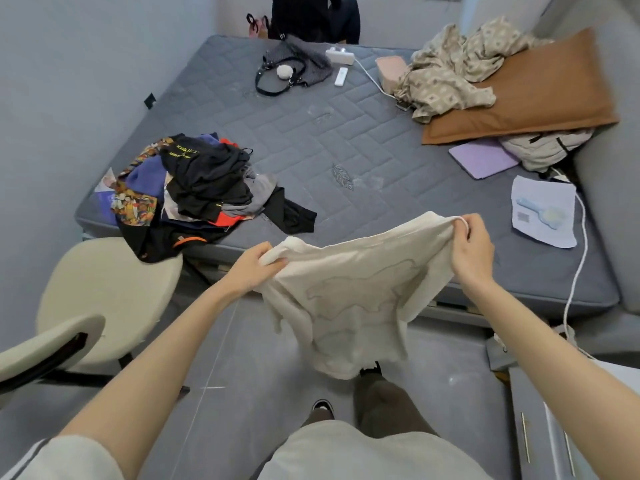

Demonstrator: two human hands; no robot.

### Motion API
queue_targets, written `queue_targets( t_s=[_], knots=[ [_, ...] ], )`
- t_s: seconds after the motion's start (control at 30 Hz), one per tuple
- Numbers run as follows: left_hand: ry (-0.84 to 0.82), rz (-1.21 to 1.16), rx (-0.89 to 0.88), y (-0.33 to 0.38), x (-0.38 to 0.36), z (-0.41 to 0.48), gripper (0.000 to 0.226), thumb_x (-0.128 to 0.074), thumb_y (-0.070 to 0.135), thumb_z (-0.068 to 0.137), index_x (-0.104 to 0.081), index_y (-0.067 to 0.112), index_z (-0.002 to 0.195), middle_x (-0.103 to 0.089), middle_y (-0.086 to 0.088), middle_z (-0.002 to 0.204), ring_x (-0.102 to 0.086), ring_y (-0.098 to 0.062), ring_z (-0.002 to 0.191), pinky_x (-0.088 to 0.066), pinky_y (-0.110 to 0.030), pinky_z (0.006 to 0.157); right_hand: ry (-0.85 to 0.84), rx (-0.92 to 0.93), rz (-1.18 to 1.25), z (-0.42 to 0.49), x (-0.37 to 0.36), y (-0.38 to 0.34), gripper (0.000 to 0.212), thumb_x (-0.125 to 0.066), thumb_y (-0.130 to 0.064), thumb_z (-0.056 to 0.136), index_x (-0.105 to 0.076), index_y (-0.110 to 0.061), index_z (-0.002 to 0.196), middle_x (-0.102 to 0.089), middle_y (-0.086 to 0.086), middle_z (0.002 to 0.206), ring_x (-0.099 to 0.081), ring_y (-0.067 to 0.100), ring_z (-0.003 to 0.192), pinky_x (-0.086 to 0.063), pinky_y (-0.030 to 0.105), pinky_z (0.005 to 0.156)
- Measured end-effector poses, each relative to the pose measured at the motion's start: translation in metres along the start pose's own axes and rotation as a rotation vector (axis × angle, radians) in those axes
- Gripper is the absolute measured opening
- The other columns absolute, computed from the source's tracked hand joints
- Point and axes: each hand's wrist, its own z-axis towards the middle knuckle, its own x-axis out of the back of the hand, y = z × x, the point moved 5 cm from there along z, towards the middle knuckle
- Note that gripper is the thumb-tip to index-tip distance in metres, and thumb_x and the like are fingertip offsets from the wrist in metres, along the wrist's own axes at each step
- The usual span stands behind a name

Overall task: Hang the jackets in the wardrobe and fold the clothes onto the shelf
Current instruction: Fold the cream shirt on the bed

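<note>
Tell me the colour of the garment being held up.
The garment is cream-white with a faint outlined print, seen in the head view.

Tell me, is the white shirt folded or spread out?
Spread out. The shirt hangs open in the air, its top edge gripped wide apart by the left hand and right hand.

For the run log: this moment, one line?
left hand: grips cream garment | right hand: grips cream garment | cream garment: hangs spread between hands | clothes pile: on mattress
</note>
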Motion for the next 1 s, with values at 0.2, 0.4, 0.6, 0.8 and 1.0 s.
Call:
queue_targets(
  t_s=[0.2,0.4,0.6,0.8,1.0],
  knots=[
    [-0.110,0.377,0.008,0.007,0.014,0.002,0.061,-0.056,0.083,0.057,-0.062,0.028,0.084,-0.066,0.008,0.084,-0.059,-0.013,0.080,-0.042,-0.030,0.065,-0.032,-0.006,0.027,-0.008,0.004,-0.001,0.023,-0.039,-0.030,0.101,-0.055,-0.014,0.095,-0.057,-0.002,0.089,-0.050,0.018,0.086,-0.034,0.031,0.070],
    [-0.296,0.010,0.100,-0.002,0.034,0.001,0.051,-0.067,0.067,0.071,-0.069,0.030,0.106,-0.070,0.011,0.103,-0.065,-0.011,0.097,-0.048,-0.025,0.083,-0.023,0.015,-0.025,-0.012,0.008,-0.009,0.018,-0.048,-0.032,0.095,-0.064,-0.023,0.093,-0.066,-0.004,0.097,-0.057,0.019,0.097,-0.039,0.037,0.091],
    [-0.287,-0.050,0.073,0.012,0.032,0.006,0.036,-0.058,0.044,0.092,-0.068,0.016,0.113,-0.069,0.003,0.110,-0.061,-0.015,0.107,-0.041,-0.025,0.086,-0.152,0.037,-0.363,-0.015,0.000,0.000,0.026,-0.059,-0.055,0.085,-0.063,-0.031,0.091,-0.060,-0.010,0.100,-0.049,0.017,0.103,-0.023,0.039,0.092],
    [0.176,0.268,-0.093,0.038,0.035,0.020,0.037,-0.045,0.034,0.099,-0.034,0.023,0.065,-0.042,-0.011,0.085,-0.045,-0.028,0.095,-0.033,-0.044,0.091,0.119,0.016,-0.187,-0.009,0.013,-0.005,0.024,-0.044,-0.044,0.097,-0.064,-0.030,0.098,-0.065,0.000,0.103,-0.051,0.024,0.106,-0.023,0.040,0.087],
    [0.111,0.351,0.007,0.037,0.035,0.034,0.033,-0.043,0.042,0.078,-0.055,0.013,0.088,-0.050,-0.012,0.099,-0.044,-0.028,0.105,-0.027,-0.038,0.083,0.106,-0.103,-0.343,0.003,0.019,0.014,0.029,-0.039,-0.040,0.098,-0.062,-0.025,0.107,-0.061,0.010,0.110,-0.044,0.031,0.114,-0.026,0.043,0.091]
  ],
)
